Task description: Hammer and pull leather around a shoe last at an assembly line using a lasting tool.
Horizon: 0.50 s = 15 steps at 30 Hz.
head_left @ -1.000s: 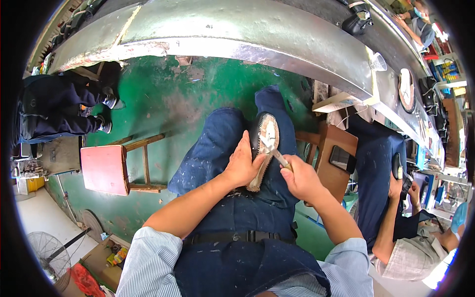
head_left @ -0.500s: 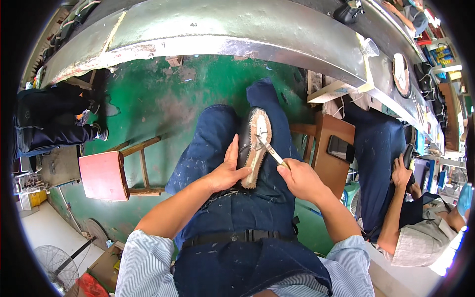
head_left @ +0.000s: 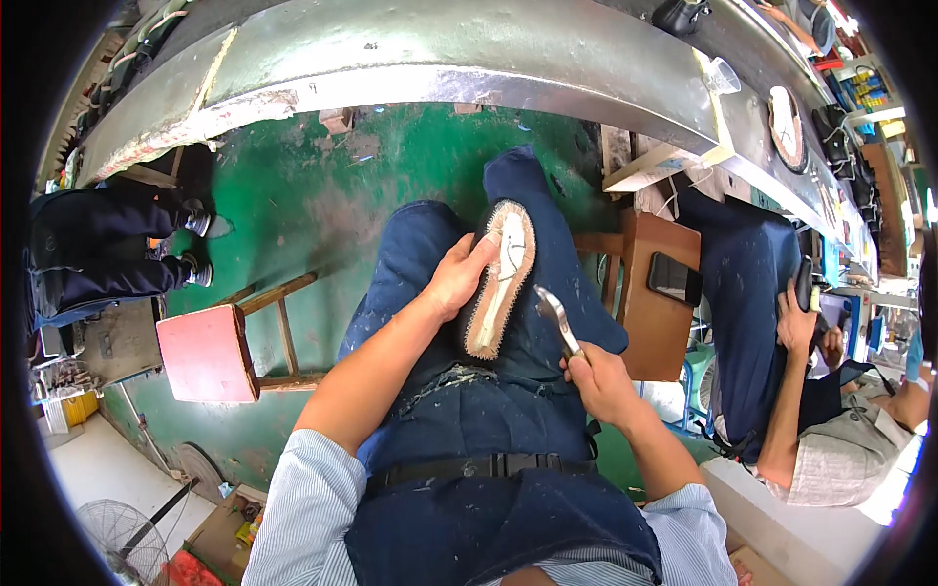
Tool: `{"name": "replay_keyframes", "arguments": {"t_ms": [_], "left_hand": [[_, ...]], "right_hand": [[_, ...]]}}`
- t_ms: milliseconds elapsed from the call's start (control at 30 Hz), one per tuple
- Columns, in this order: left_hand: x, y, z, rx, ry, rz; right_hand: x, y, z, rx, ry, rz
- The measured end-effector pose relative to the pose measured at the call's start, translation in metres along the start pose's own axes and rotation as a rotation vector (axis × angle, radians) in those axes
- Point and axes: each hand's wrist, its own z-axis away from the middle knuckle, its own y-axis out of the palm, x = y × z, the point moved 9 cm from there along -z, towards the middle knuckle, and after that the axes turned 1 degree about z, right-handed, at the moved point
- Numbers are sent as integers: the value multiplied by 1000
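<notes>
A shoe [head_left: 509, 264] lies along my lap with its underside up, a pale insole ringed by a gathered, pleated tan edge. My left hand [head_left: 463, 273] grips it from the left, thumb pressed on the sole and fingers wrapped beneath, out of sight. My right hand [head_left: 596, 379] is closed around the handle of a metal hand tool with a hooked head [head_left: 553, 311]. That head is held just right of the shoe, apart from it, over my right thigh. Whether the tool is pincers or a hammer is hard to make out.
A metal-topped bench [head_left: 430, 44] curves across the front, with another upturned shoe [head_left: 785, 127] and a clear cup [head_left: 723, 76] on it. Left stands a pink-topped stool [head_left: 207, 354]. On the right, a phone [head_left: 674, 279] rests on a brown stool beside a seated co-worker [head_left: 747, 303].
My right hand has drawn the tool off the sole, down and to the right. My left hand has shifted up along the shoe, its thumb now on the sole's upper part; the shoe is turned flatter.
</notes>
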Motion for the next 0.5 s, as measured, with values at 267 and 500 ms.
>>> {"name": "replay_keyframes", "arguments": {"t_ms": [267,500], "left_hand": [[6,4,-15,96,43,-33],[-47,-11,15,10,206,268]], "right_hand": [[29,21,-14,150,-31,298],[4,5,20,34,34,412]]}}
